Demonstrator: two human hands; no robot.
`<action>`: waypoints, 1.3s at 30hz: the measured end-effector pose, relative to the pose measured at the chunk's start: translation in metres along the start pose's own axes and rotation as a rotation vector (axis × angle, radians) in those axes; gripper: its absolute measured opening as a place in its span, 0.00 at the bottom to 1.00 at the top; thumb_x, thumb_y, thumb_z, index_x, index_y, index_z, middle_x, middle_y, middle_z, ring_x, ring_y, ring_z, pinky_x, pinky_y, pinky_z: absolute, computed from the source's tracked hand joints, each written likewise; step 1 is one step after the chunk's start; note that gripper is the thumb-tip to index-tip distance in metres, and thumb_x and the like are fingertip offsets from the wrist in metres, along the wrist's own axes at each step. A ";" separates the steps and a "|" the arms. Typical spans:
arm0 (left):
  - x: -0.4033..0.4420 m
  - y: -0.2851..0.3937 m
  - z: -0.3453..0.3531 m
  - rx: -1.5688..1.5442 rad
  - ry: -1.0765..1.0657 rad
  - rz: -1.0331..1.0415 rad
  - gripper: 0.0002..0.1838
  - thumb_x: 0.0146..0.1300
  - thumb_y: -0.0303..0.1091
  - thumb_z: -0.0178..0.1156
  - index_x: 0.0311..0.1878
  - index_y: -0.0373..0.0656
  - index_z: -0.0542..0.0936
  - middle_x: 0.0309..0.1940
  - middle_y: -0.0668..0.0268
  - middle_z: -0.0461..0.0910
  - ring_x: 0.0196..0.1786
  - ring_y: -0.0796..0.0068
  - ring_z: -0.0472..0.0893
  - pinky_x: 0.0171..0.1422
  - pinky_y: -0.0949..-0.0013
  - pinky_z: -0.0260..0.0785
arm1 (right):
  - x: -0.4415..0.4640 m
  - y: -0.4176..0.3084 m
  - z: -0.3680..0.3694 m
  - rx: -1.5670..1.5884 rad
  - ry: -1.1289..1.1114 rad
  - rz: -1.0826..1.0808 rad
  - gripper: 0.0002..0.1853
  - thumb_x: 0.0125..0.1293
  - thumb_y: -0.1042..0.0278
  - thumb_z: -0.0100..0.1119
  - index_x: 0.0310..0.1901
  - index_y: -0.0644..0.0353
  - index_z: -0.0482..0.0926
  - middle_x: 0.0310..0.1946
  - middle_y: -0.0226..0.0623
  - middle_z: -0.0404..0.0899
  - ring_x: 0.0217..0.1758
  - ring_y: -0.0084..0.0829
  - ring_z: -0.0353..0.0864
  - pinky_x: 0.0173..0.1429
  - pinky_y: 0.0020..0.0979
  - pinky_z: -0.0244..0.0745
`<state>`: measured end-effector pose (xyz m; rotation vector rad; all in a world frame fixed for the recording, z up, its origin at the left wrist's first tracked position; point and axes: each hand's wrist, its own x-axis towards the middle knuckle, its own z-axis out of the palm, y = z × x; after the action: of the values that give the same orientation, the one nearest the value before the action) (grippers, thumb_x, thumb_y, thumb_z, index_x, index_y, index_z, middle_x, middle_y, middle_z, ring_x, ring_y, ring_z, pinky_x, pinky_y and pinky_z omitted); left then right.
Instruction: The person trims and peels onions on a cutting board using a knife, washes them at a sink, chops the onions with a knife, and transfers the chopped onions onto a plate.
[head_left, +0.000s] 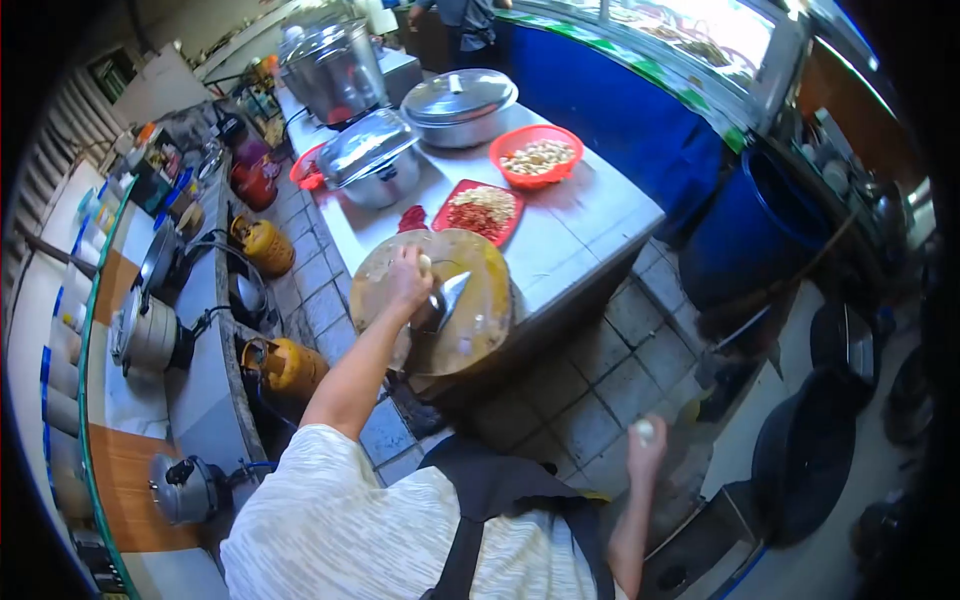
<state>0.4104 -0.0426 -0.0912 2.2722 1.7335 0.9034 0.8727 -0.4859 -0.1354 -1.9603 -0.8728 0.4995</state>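
My left hand [410, 278] is closed over the round wooden board [480, 252], with a small white item [425, 262] between its fingers. A wide metal blade [450, 294] lies on the board just beside this hand; whether the hand also touches it is unclear. Away from the table, over the floor at the right, my right hand [646, 452] grips a round white item [644, 430]. Just behind the board are a red tray [512, 225] of chopped red and pale pieces and a dark red item [412, 218].
Behind the tray stand an orange basket [535, 179] of pale pieces and lidded metal pots [458, 120]. Gas cylinders [295, 370] and a stove counter [195, 420] line the left. A blue barrel [750, 235] stands right. Another person [470, 28] is at the back.
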 end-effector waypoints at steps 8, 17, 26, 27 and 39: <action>-0.083 0.032 -0.073 0.017 0.108 0.032 0.30 0.67 0.41 0.73 0.70 0.41 0.79 0.64 0.48 0.76 0.53 0.40 0.83 0.61 0.46 0.81 | 0.103 -0.295 0.268 -0.136 -0.493 -0.655 0.24 0.66 0.69 0.75 0.63 0.58 0.85 0.57 0.44 0.83 0.59 0.50 0.86 0.64 0.44 0.84; -0.151 0.028 -0.113 0.140 -0.394 0.084 0.27 0.67 0.40 0.71 0.64 0.39 0.79 0.49 0.45 0.81 0.43 0.41 0.85 0.48 0.44 0.83 | 0.166 -0.343 0.389 -0.436 -0.920 -0.673 0.30 0.63 0.66 0.80 0.66 0.60 0.84 0.65 0.52 0.81 0.64 0.56 0.85 0.75 0.48 0.81; -0.151 0.037 -0.179 -0.240 -0.512 -0.404 0.17 0.72 0.33 0.63 0.58 0.36 0.77 0.36 0.44 0.87 0.36 0.37 0.87 0.43 0.42 0.77 | 0.192 -0.312 0.349 0.036 -0.650 -0.888 0.23 0.60 0.69 0.81 0.56 0.61 0.86 0.56 0.41 0.85 0.58 0.48 0.85 0.64 0.46 0.82; -0.150 0.044 -0.177 -0.231 -0.521 -0.424 0.17 0.72 0.33 0.63 0.58 0.36 0.77 0.36 0.44 0.87 0.36 0.37 0.87 0.43 0.42 0.77 | 0.189 -0.311 0.333 -0.040 -0.669 -0.746 0.20 0.61 0.68 0.80 0.54 0.60 0.85 0.52 0.39 0.83 0.55 0.46 0.83 0.61 0.44 0.80; -0.151 0.104 -0.133 -0.173 -0.433 -0.743 0.13 0.74 0.34 0.61 0.53 0.36 0.74 0.31 0.44 0.87 0.35 0.30 0.85 0.41 0.38 0.73 | 0.290 -0.226 0.205 -1.186 0.059 -1.151 0.26 0.60 0.69 0.75 0.62 0.58 0.85 0.55 0.51 0.85 0.63 0.60 0.82 0.75 0.63 0.65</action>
<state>0.4022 -0.2463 0.0076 1.3780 1.9459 0.3510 0.8502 -0.0755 -0.0458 -1.8858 -2.3266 -0.9484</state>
